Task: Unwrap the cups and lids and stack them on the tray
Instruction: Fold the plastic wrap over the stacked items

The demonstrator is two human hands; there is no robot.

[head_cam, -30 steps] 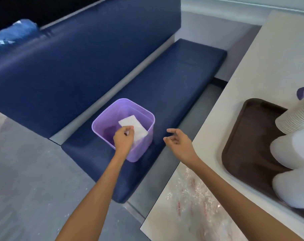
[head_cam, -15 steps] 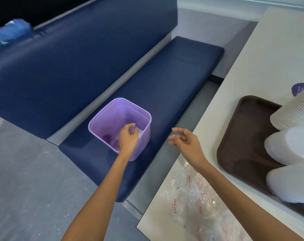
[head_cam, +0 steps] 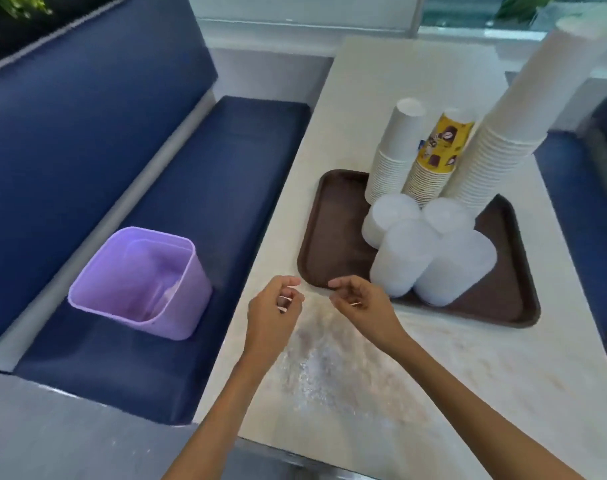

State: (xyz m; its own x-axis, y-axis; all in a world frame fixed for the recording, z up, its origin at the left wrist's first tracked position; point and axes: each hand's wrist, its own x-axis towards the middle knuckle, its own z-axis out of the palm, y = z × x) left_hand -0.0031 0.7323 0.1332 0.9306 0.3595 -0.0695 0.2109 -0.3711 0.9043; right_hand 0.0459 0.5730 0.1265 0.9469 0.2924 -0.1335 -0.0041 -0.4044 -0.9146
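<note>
While I monitor the head camera, both hands hover side by side above the near part of the table, just short of the near-left corner of the tray. The left hand has loosely curled fingers, thumb and forefinger tips close together, with nothing visibly held. The right hand is likewise relaxed and half-curled, palm turned toward the left hand, gripping nothing I can make out. Beneath the hands and forearms lies a crinkled sheet of clear plastic wrap, flat on the pale, stone-patterned tabletop; blur prevents me from confirming whether either hand touches it. The tray is brown and rectangular with rounded corners and a raised rim, and it rests on the table. On its far part stand three upturned stacks of paper cups with ribbed rims: a short white cup stack at left, a yellow printed cup stack in the middle and a tall white cup stack at right. In front of them, four lid stacks of round, translucent white plastic cluster against one another at the tray's middle. Left of the table, a lilac plastic bin, square with rounded corners, stands on the navy padded bench seat. Its contents are too blurred to identify.
</note>
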